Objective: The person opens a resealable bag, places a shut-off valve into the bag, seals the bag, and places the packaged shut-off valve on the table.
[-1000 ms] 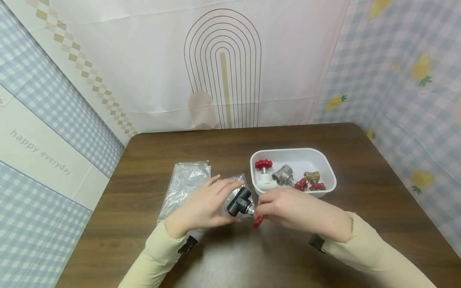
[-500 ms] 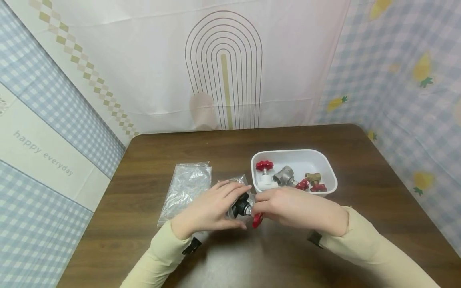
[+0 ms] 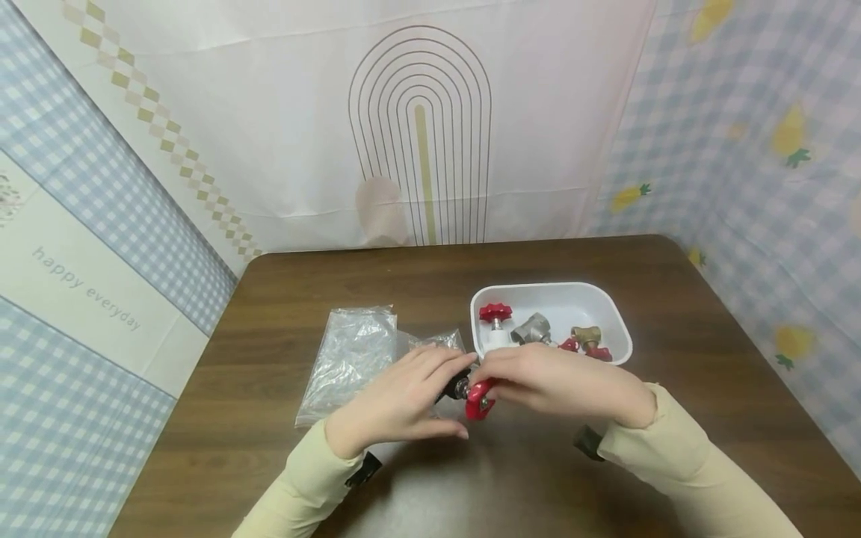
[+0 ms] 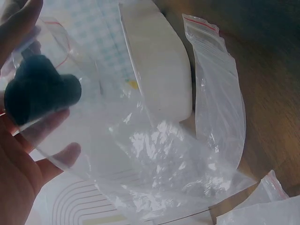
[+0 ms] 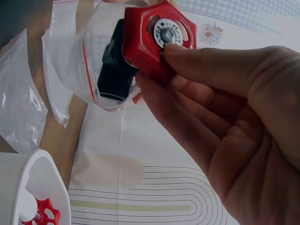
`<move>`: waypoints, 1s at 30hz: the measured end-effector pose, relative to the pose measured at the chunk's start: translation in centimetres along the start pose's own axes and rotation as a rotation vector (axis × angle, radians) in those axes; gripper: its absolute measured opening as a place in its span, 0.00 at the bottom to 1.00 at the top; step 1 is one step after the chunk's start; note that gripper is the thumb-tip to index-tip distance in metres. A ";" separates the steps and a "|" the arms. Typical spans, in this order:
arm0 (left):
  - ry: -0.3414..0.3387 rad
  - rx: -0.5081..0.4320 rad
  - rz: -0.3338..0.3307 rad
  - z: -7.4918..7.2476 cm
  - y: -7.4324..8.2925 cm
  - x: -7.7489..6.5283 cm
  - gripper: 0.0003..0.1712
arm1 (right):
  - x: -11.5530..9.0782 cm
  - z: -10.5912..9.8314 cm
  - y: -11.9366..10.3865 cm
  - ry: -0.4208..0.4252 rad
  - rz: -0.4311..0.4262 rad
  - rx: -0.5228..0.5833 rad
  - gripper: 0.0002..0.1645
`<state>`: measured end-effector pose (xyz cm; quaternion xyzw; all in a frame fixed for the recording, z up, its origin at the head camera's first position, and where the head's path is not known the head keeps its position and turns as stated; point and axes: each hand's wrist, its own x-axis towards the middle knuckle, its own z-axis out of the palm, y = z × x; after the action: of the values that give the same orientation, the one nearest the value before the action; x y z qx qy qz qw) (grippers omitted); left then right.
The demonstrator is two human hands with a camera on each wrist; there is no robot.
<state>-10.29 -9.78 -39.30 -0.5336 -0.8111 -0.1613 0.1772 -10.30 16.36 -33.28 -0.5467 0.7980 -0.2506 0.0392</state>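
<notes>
My right hand [image 3: 551,381] pinches the red handwheel [image 5: 145,58] of a valve between thumb and fingers. The valve's black tee-shaped body [image 4: 40,86] lies inside the mouth of a clear zip bag [image 4: 154,154], and the wheel sticks out past the bag's red-lined opening. Around that end of the bag is my left hand [image 3: 406,392], holding the plastic with fingers on the far side of it. Seen from the head, the left hand covers most of the black body, and its thumb stands apart from the fingers.
Right of centre stands a white tray [image 3: 625,340] with several valves: a white one with a red wheel [image 3: 498,321], a grey metal one [image 3: 531,329] and a brass one [image 3: 587,336]. Flat clear zip bags [image 3: 350,359] lie on the wooden table [image 3: 235,418] at the left.
The black valve body has gone deeper into the bag, between my hands. My left hand has shifted right over it, and the red wheel has tilted up into view.
</notes>
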 end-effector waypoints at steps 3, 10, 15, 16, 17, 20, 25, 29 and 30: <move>0.015 -0.007 -0.006 0.1 0.1 0.1 0.57 | 0.0 0.2 0.1 0.027 0.003 0.002 0.14; 0.033 -0.025 -0.018 0.0 0.2 0.1 0.56 | 0.0 0.5 0.2 0.102 -0.016 -0.004 0.15; -0.014 -0.066 -0.042 -0.1 -0.1 -0.1 0.56 | 0.0 0.6 0.5 0.112 -0.004 0.034 0.14; -0.026 -0.078 -0.049 -0.1 -0.2 -0.2 0.56 | 0.0 0.6 0.6 0.112 0.001 0.042 0.14; -0.035 -0.089 -0.054 -0.1 -0.3 -0.2 0.56 | 0.0 0.6 0.7 0.114 0.003 0.048 0.14; -0.040 -0.104 -0.065 -0.1 -0.4 -0.4 0.56 | 0.0 0.6 0.9 0.119 -0.005 0.063 0.13; -0.002 -0.106 -0.068 0.0 -0.3 -0.3 0.54 | 0.1 0.7 1.0 0.141 -0.022 0.054 0.14; 0.009 -0.095 -0.072 0.2 -0.1 -0.1 0.55 | 0.3 0.9 0.9 0.159 -0.017 0.028 0.14; 0.008 -0.093 -0.076 0.2 -0.1 0.0 0.55 | 0.3 0.9 0.8 0.165 -0.016 0.019 0.14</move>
<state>-10.38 -9.78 -39.47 -0.5096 -0.8216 -0.2074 0.1492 -10.81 15.97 -34.37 -0.5301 0.7918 -0.3026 -0.0236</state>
